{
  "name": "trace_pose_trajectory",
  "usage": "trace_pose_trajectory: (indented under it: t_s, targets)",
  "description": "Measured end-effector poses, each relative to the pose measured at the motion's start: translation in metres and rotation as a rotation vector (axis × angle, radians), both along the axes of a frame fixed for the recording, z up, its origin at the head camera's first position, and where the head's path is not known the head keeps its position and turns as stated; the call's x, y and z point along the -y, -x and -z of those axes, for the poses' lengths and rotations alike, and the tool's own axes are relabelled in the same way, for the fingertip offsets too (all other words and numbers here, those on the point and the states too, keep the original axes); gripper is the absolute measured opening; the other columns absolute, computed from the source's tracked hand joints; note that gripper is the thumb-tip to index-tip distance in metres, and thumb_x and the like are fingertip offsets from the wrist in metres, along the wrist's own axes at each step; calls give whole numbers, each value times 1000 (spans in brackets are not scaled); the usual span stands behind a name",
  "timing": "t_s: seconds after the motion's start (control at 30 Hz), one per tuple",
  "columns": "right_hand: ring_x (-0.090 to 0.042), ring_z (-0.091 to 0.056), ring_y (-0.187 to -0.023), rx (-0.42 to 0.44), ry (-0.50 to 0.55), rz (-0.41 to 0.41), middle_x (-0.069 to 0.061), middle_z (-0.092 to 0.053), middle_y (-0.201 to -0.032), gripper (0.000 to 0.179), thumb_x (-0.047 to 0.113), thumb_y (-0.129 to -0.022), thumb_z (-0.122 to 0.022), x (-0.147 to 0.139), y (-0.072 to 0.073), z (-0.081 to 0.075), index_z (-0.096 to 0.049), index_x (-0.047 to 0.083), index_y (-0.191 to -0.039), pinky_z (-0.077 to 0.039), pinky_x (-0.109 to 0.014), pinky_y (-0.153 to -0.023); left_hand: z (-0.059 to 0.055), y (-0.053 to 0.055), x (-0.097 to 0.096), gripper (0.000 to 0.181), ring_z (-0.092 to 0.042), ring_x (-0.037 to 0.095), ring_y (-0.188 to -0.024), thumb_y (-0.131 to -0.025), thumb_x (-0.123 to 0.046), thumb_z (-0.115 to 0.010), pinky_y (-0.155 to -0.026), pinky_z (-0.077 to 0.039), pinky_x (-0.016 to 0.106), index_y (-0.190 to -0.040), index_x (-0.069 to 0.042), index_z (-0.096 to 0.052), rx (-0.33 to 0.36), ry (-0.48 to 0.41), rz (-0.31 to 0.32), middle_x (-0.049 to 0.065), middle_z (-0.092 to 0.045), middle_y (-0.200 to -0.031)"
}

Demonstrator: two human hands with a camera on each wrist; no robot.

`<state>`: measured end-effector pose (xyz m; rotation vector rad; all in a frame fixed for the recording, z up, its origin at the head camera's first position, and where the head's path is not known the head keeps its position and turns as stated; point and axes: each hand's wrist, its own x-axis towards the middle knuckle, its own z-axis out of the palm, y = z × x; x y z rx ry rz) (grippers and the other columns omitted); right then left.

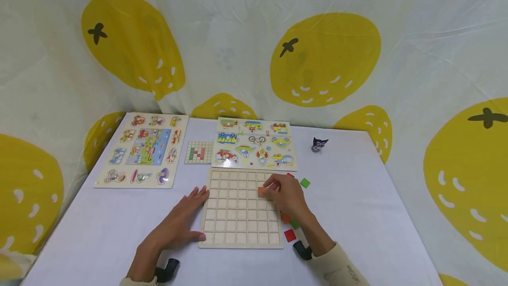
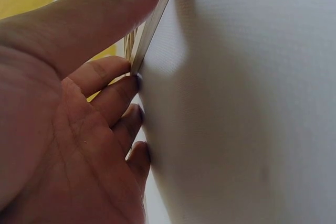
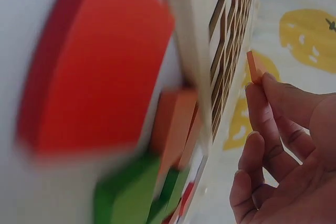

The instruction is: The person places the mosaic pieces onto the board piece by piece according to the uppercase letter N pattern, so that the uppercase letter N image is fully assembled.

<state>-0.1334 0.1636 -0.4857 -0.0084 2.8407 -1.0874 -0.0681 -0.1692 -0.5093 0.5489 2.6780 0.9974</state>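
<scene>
A wooden grid board (image 1: pixel 243 208) with rows of square recesses lies flat on the table. My right hand (image 1: pixel 286 194) is over its upper right part, pinching an orange square tile (image 1: pixel 262 191) between thumb and fingertips. In the right wrist view the tile (image 3: pixel 254 67) is held up by one edge, close over the grid. My left hand (image 1: pixel 180 220) rests along the board's left edge with fingers spread, the thumb at the lower left corner. In the left wrist view its fingertips lie against the board's side (image 2: pixel 152 27).
Loose red (image 1: pixel 290 235), orange (image 1: pixel 285 218) and green tiles (image 1: pixel 304 182) lie by the board's right side. Behind it are a vehicle puzzle (image 1: pixel 254 167) and a small pattern card (image 1: pixel 198 161). A larger puzzle board (image 1: pixel 135 184) lies left, a small dark figurine (image 1: pixel 319 144) back right.
</scene>
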Motion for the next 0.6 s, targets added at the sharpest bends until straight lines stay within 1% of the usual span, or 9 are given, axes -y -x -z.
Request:
trace_pose_trajectory:
  t_s: [0.07,0.2,0.3,0.5,0.6]
  targets:
    - [-16,-59,-79,13,15,-15,5,-67,-76,10,20,-88,-87,7,0,1,-78,22,-94,-48,-27,-64,-1,0,0,117,-19,38,-166,-69,-24,-99,-134,-15,55,-166,-8,-35,-2,-2,0,10,-29,-176]
    - [-16,-59,-82,17,4,-40,6,-66,-77,10,20,-88,-88,18,2,3,-78,22,-90,-48,-27,-64,-2,-1,0,117,-19,37,-166,-70,-24,-98,-135,-15,52,-166,-8,-35,0,-5,0,10,-29,-176]
    - [-15,-59,-83,13,-32,-45,6,-65,-77,10,21,-88,-87,24,4,5,-77,23,-88,-48,-27,-64,-1,-1,0,117,-18,37,-166,-70,-25,-98,-136,-13,50,-167,-9,-34,3,-8,-3,10,-28,-177]
    - [-16,-57,-80,27,-100,-46,4,-62,-74,12,23,-89,-87,31,5,5,-76,23,-84,-48,-26,-60,1,-1,0,118,-17,36,-166,-70,-26,-98,-137,-7,40,-167,-11,-33,15,-2,-11,7,-27,-177]
    - [-16,-56,-80,15,-126,-55,4,-61,-72,12,23,-88,-87,33,5,4,-77,23,-83,-48,-26,-60,0,-1,0,118,-17,36,-166,-70,-25,-99,-138,-7,40,-167,-11,-34,17,-8,-15,7,-27,-177]
